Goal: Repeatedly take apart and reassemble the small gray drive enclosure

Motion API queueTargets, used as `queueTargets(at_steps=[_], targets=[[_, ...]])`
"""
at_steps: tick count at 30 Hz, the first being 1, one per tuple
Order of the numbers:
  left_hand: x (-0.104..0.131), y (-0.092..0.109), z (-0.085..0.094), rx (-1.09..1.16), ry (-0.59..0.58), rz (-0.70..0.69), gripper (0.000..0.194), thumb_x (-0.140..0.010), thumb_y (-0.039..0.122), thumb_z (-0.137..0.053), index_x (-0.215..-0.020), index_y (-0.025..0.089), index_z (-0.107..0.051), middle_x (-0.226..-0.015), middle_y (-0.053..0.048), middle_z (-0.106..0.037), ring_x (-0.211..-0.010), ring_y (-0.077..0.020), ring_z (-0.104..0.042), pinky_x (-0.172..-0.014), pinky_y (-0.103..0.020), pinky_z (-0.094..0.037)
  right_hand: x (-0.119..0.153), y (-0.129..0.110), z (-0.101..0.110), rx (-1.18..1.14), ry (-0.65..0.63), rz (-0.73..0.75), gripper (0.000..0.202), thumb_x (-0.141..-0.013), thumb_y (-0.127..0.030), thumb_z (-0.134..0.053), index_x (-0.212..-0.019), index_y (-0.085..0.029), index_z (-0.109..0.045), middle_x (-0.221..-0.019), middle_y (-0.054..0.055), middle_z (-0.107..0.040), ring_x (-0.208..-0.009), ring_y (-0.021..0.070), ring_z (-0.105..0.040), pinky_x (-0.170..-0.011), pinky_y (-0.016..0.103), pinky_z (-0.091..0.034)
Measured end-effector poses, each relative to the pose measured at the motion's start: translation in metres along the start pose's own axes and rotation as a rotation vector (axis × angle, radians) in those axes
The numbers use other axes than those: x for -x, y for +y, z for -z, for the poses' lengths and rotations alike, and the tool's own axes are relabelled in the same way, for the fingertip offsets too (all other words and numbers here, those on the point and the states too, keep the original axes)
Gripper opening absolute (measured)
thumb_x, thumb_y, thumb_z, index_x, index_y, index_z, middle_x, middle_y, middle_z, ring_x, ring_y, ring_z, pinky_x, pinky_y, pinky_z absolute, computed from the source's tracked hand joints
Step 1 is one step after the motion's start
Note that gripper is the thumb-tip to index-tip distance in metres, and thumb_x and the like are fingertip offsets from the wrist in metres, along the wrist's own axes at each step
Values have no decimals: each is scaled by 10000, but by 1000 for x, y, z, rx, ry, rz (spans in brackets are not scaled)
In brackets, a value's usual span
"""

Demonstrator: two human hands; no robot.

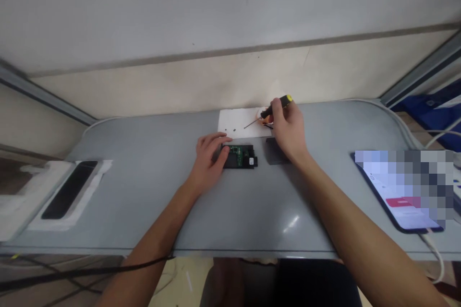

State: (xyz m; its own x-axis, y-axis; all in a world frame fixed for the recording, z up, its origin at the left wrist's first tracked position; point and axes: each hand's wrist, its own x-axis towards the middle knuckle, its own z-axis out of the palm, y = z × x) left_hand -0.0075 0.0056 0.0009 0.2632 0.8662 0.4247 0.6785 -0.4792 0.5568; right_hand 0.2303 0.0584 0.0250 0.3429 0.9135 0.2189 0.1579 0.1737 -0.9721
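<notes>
Screwdriver [267, 112] is pinched by right fingers [277, 108]; if its tip slips, I fear, tiny dark pieces [234, 130] beyond left fingers [220, 140], loosely spread, thumb on circuit unit [240, 156], could scatter.

A phone [70, 190] lies on a white sheet [87, 191] near the tabletop's [144, 158] left edge, and a lit screen [392, 192] with a cable [435, 249] sits near the right edge.
</notes>
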Motion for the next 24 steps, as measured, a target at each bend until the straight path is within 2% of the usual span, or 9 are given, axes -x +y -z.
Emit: queueTargets(at_steps=[4, 8, 13, 24], targets=[[-1, -3, -3, -36, 70, 51, 214, -1021, 289, -633, -1217, 284, -719, -1287, -62, -708, -1244, -275, -548, -1138, -511, -439, 6, -8, -6, -194, -123, -86, 505, -965, -721, -563, -943, -225, -656, -688, 1, -614, -611, 150, -557, -590, 305, -428], [0, -5, -5, -49, 120, 17, 184, -982, 254, -706, -1159, 282, -749, -1218, -53, -721, -1197, -271, -541, -1109, -502, -458, 12, -14, -10, -242, -214, -109, 494, -964, -699, -597, -926, -213, -673, -645, -13, -589, -586, 130, -518, -591, 295, -419], [0, -5, -4, -55, 188, -52, 67, -985, 236, -720, -1020, 272, -765, -1088, -40, -738, -1108, -252, -556, -1031, -473, -496, 14, -12, -13, -261, -219, -133, 470, -975, -669, -606, -917, -208, -678, -625, -23, -583, -573, 122, -504, -590, 294, -405], [2, -6, -5, -96, 156, -100, 127, -1021, 250, -672, -1075, 281, -784, -1059, -49, -736, -1113, -256, -545, -1014, -473, -503, 15, -9, -13, -158, -213, 3, 495, -977, -699, -572, -950, -214, -668, -663, -17, -590, -622, 135, -535, -629, 310, -411]])
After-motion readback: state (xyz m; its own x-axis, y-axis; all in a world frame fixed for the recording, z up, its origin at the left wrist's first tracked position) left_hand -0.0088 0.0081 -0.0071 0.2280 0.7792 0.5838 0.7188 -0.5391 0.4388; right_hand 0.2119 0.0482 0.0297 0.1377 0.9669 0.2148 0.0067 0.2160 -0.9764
